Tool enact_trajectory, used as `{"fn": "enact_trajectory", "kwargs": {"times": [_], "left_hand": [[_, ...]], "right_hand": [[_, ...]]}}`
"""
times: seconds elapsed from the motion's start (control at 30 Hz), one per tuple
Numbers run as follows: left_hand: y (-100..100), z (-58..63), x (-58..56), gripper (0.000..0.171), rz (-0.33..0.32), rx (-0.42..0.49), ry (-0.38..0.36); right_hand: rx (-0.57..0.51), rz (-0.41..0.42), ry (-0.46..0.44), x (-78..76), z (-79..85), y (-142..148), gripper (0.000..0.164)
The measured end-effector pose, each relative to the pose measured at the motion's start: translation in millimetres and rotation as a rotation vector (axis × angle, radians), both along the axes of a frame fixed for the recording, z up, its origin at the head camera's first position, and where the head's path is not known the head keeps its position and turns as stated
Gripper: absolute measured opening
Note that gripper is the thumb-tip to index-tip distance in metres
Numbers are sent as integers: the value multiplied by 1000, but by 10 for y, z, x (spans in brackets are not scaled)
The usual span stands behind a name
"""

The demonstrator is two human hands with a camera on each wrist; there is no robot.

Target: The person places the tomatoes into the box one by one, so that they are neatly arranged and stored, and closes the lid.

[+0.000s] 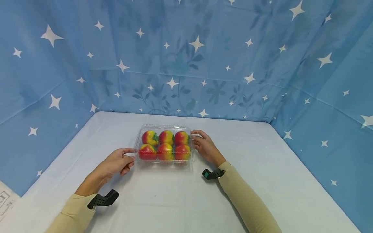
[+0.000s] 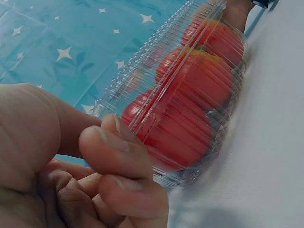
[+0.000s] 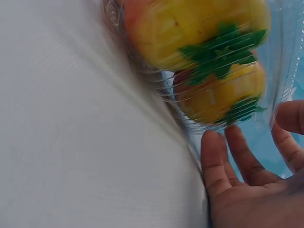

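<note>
A clear plastic clamshell box (image 1: 163,161) with a ridged rim sits on the white-covered table, its lid down. Inside lie several round red-and-yellow fruits (image 1: 165,151) in two rows, some with green leaves. At the box's left side is my left hand (image 1: 112,163), its index finger stretched to the rim and the other fingers loosely bent. My right hand (image 1: 206,147) meets the right side with spread, slightly bent fingers. The right wrist view shows those fingertips (image 3: 213,142) against the clear wall. In the left wrist view, the bent fingers (image 2: 128,190) partly cover the box's near end.
The white tablecloth (image 1: 163,200) spreads around the box. Blue curtains with white stars (image 1: 186,64) stand behind the table and along both sides. A pale printed item (image 1: 7,200) shows at the far left edge. Each wrist wears a black camera strap (image 1: 103,199).
</note>
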State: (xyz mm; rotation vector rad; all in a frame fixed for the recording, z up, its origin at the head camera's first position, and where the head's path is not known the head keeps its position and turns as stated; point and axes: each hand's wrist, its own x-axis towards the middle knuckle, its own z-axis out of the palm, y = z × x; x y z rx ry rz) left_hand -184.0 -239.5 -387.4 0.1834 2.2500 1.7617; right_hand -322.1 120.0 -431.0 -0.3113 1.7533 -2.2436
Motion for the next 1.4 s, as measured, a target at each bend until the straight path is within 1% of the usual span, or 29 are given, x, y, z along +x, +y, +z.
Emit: {"fn": "enact_trajectory", "kwargs": {"times": [0.1, 0.23, 0.3, 0.37, 0.5, 0.63, 0.73, 0.83, 0.97, 1.07, 1.13, 1.27, 1.4], "left_hand": [[2, 0, 8, 52, 5, -6, -11], [11, 4, 13, 52, 13, -24, -25], [19, 6, 11, 52, 16, -27, -36], [27, 9, 9, 51, 20, -25, -46], [40, 10, 9, 50, 20, -22, -58], [45, 14, 12, 51, 14, -15, -59], [41, 16, 11, 53, 3, -9, -52], [35, 13, 10, 54, 1, -2, -53], [33, 1, 15, 54, 7, -3, -59], [32, -8, 21, 54, 7, -9, -58], [31, -7, 26, 54, 7, -10, -57], [28, -4, 24, 55, 2, -9, -55], [18, -8, 13, 55, -4, -10, -51]], "right_hand": [[99, 23, 38, 0, 42, 27, 27], [310, 79, 107, 18, 142, 95, 40], [391, 115, 121, 26, 197, 136, 45], [453, 155, 124, 34, 249, 179, 52], [532, 232, 112, 58, 355, 260, 69], [563, 338, 80, 128, 481, 327, 86], [578, 419, 52, 193, 562, 342, 96], [606, 472, 36, 254, 619, 326, 101], [616, 518, 15, 307, 636, 303, 105], [604, 540, -2, 330, 619, 282, 110], [590, 545, -13, 346, 613, 260, 110], [570, 529, -22, 368, 610, 223, 105], [577, 514, -27, 392, 620, 197, 103]]}}
